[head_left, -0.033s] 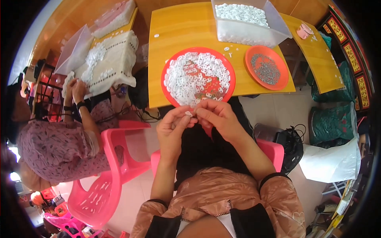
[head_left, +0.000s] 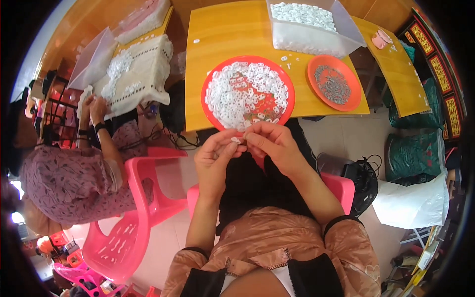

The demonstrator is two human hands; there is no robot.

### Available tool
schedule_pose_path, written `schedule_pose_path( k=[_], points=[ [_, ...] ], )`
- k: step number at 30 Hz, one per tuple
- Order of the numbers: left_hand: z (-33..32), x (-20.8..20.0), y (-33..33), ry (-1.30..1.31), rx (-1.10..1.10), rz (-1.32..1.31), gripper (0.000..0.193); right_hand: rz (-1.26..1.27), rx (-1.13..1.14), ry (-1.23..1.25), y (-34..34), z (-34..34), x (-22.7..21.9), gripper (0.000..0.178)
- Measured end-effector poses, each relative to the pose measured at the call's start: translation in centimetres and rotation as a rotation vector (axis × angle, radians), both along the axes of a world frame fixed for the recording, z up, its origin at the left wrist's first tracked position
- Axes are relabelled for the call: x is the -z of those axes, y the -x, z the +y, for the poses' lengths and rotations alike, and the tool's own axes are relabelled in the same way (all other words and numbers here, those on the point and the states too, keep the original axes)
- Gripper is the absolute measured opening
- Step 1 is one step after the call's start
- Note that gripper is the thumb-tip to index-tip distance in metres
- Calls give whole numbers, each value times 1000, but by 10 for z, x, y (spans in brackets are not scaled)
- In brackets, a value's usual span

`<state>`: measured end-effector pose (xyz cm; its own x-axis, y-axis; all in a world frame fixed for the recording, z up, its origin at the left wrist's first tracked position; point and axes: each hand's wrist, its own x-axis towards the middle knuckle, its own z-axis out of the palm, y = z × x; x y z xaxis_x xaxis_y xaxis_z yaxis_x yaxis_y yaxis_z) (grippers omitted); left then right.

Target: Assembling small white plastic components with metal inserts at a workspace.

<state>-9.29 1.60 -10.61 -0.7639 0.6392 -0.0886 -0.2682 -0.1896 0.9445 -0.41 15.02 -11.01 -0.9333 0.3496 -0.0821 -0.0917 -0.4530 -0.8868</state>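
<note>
Just off the table's near edge, my left hand (head_left: 213, 157) pinches a small white plastic piece (head_left: 236, 141) between thumb and fingers. My right hand (head_left: 275, 148) meets it fingertip to fingertip, its thumb and forefinger closed; what they hold, if anything, is too small to make out. Right beyond both hands lies a round red tray (head_left: 203, 101) heaped with similar white pieces (head_left: 225, 96), each with holes. Its patterned bottom shows in the middle. To the right sits an orange plate (head_left: 354, 98) bearing many thin grey metal pieces (head_left: 334, 86).
A clear bin (head_left: 316, 40) of white pieces stands at the back of the yellow table (head_left: 222, 29). At left another person's hands (head_left: 96, 109) work by a cloth-covered table (head_left: 143, 84). A pink chair (head_left: 141, 218) is beside me; a black bag (head_left: 361, 183) lies at right.
The view has shifted very slightly, so the tray and table sit a little differently in the picture. Both my hands keep the same pinch and place.
</note>
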Motion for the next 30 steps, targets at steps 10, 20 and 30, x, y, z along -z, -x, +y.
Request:
schedule_pose_path(
  k=[10,20,30],
  points=[
    [-25,-12,-16,27,55,91,19,-7,22,-177,-22,-26,-4,13],
    [-33,-23,-37,-33,72,159,18,67,117,-265,-44,-41,-15,13],
    [-28,-19,-38,-18,96,166,17,57,111,-320,-49,-33,-16,11]
  ],
)
